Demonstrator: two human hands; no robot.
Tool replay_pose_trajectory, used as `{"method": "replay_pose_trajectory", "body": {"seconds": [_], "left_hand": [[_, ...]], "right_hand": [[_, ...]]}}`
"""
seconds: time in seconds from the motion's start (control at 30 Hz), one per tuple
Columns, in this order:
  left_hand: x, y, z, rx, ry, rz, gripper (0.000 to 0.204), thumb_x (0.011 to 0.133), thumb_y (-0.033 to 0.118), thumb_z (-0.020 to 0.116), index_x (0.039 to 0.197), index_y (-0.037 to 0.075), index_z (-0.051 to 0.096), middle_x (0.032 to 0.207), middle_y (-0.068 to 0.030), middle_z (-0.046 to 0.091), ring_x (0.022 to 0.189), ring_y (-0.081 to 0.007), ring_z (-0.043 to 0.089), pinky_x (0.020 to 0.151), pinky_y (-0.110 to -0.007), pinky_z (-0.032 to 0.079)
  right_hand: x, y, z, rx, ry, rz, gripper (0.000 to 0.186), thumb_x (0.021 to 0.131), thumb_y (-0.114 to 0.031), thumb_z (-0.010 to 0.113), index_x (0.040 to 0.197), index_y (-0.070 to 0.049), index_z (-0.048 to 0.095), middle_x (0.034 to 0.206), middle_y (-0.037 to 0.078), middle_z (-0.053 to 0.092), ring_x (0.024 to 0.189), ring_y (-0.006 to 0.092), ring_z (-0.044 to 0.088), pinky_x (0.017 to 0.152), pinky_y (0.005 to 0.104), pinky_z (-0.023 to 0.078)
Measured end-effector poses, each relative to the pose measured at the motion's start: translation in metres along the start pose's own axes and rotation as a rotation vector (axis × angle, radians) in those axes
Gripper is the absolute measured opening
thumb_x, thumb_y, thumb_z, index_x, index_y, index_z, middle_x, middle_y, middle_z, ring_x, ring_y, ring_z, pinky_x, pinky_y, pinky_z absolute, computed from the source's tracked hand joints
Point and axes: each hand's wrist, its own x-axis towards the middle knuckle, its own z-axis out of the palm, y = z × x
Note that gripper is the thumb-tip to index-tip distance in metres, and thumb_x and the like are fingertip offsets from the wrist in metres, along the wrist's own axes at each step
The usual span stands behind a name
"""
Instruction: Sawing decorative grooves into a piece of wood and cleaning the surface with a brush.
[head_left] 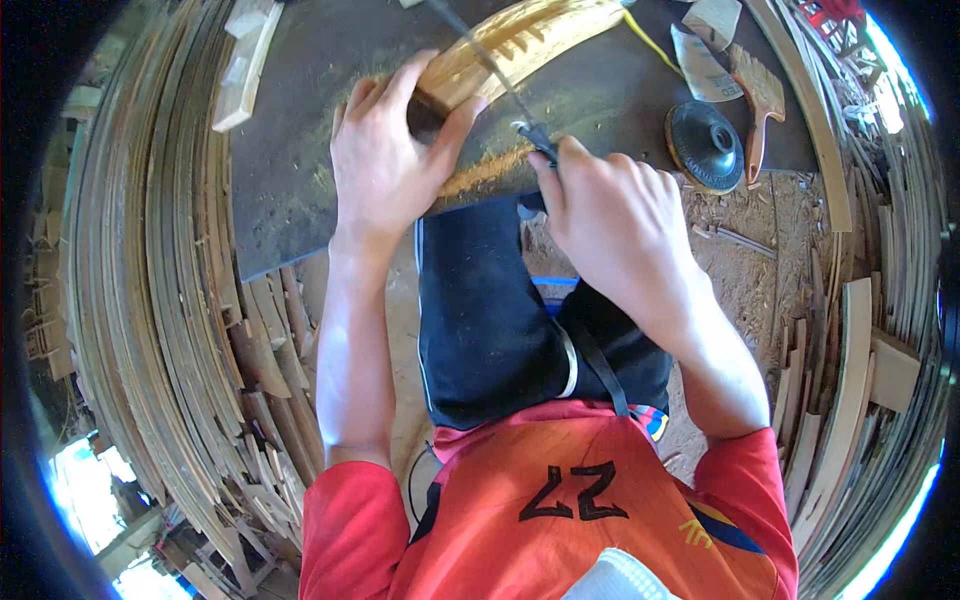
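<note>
White mask-like item [615,578], cropped, nearest, over an orange shirt [560,460]. Person's left hand [385,150] clasps the near end of a notched wooden piece [545,45] above a dark table [290,170]. Right hand [620,215] wraps a tool handle [540,140]; blurred shaft [490,63] crosses the wood, contact unclear.

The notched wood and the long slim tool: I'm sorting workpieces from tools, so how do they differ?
The notched wood is pale yellow-brown, while the long slim tool is dark. The wood is thick and curved; the tool is narrow and straight. The left hand holds the wood, whereas the right hand holds the tool. Both are elongated.
</note>
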Motion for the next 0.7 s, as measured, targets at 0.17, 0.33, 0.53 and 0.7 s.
{"method": "replay_pose_trajectory", "body": {"seconds": [0.17, 0.33, 0.53, 0.7], "left_hand": [[-0.002, 0.000, 0.006, 0.044, 0.034, 0.059, 0.054, 0.087, 0.044, 0.082, 0.126, 0.008, 0.071, 0.096, -0.0157, 0.075, 0.096, -0.0338, 0.072, 0.092, -0.046, 0.054], [-0.005, 0.003, -0.002, 0.083, 0.021, 0.035, 0.054, 0.087, 0.044, 0.083, 0.127, 0.009, 0.070, 0.101, -0.0144, 0.075, 0.096, -0.0308, 0.071, 0.093, -0.045, 0.051], [-0.006, 0.001, 0.002, 0.082, 0.015, 0.062, 0.053, 0.088, 0.038, 0.083, 0.133, 0.015, 0.069, 0.106, -0.0148, 0.074, 0.100, -0.0342, 0.068, 0.092, -0.046, 0.050], [-0.007, -0.002, 0.002, 0.046, 0.032, 0.074, 0.053, 0.087, 0.037, 0.083, 0.131, 0.011, 0.070, 0.107, -0.0121, 0.076, 0.100, -0.0322, 0.067, 0.094, -0.044, 0.048]], "right_hand": [[-0.032, 0.023, -0.007, 0.402, -0.034, 0.180, 0.041, 0.107, -0.034, 0.058, 0.086, 0.000, 0.067, 0.071, 0.027, 0.066, 0.073, 0.0478, 0.068, 0.067, 0.0560, 0.054], [0.012, -0.005, -0.003, 0.179, -0.021, 0.100, 0.045, 0.106, -0.034, 0.056, 0.078, -0.001, 0.066, 0.069, 0.027, 0.067, 0.070, 0.0480, 0.069, 0.068, 0.0564, 0.056], [-0.034, 0.014, 0.007, 0.427, 0.171, -0.026, 0.028, 0.103, -0.022, 0.067, 0.089, 0.002, 0.063, 0.081, 0.027, 0.066, 0.079, 0.0501, 0.064, 0.070, 0.0551, 0.050], [0.004, 0.005, 0.011, 0.358, 0.115, -0.012, 0.035, 0.104, -0.026, 0.064, 0.085, 0.003, 0.062, 0.079, 0.028, 0.066, 0.079, 0.0512, 0.065, 0.072, 0.0580, 0.051]]}}
